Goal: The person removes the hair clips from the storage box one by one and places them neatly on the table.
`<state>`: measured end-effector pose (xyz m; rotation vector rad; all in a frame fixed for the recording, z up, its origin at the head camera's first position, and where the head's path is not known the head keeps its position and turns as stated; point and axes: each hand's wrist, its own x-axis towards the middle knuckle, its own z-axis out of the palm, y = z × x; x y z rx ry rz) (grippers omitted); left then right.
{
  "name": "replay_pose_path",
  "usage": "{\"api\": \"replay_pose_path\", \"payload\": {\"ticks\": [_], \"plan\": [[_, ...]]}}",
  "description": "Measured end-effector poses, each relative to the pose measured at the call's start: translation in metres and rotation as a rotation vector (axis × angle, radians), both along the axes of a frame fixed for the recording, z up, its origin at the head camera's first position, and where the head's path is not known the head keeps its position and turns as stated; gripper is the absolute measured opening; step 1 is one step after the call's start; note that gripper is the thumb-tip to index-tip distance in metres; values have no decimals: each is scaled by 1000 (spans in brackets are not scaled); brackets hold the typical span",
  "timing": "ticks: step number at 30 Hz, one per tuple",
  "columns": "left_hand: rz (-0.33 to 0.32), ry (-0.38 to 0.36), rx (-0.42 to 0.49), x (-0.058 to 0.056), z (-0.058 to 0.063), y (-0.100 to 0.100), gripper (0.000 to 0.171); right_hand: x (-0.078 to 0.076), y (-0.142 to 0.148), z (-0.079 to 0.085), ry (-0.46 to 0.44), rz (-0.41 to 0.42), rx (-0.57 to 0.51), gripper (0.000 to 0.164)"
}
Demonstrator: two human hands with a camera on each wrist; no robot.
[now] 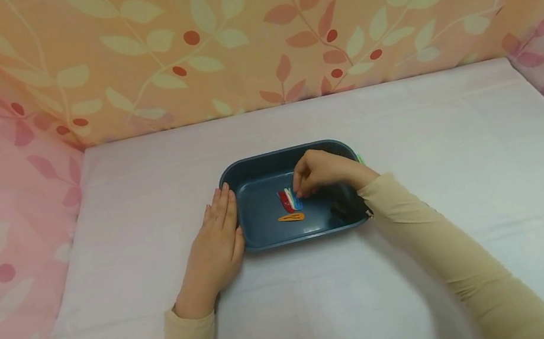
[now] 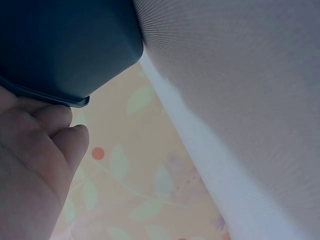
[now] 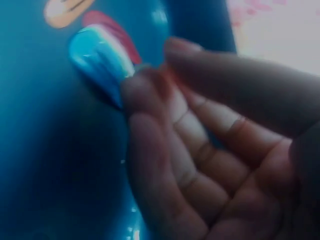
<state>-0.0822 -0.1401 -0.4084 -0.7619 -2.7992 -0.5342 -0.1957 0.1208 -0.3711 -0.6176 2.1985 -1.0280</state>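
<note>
While my straight-fingered left grip (image 1: pixel 216 248) touches the dark-blue rectangular plastic tray (image 1: pixel 256 196), my right grip (image 1: pixel 325 170), pinch unclear, seemingly aligns the glossy blue teardrop hair clip (image 3: pixel 94 52); gentle withdrawal seems due.

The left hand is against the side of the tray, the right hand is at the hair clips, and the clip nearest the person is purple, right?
Not quite: the nearest clip is orange, not purple, as the head view shows. The left hand is indeed against the side of the tray, and the right hand at the hair clips.
</note>
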Motion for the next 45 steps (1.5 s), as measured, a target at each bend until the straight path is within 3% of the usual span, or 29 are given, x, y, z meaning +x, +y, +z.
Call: {"api": "replay_pose_path", "payload": {"ticks": [15,23,31,36,45], "plan": [[-5,37,24,0,-3,-1,58,9,-25,-7,105,173,188,9],[-4,37,15,1,-1,0,58,14,-32,-6,262,250,245,12],[4,17,7,2,0,0,58,18,-35,-6,326,314,261,15],[-1,37,23,2,-1,0,58,16,-32,-8,293,324,234,15],[-8,40,34,2,-3,0,59,6,-17,-5,108,261,106,8]]}}
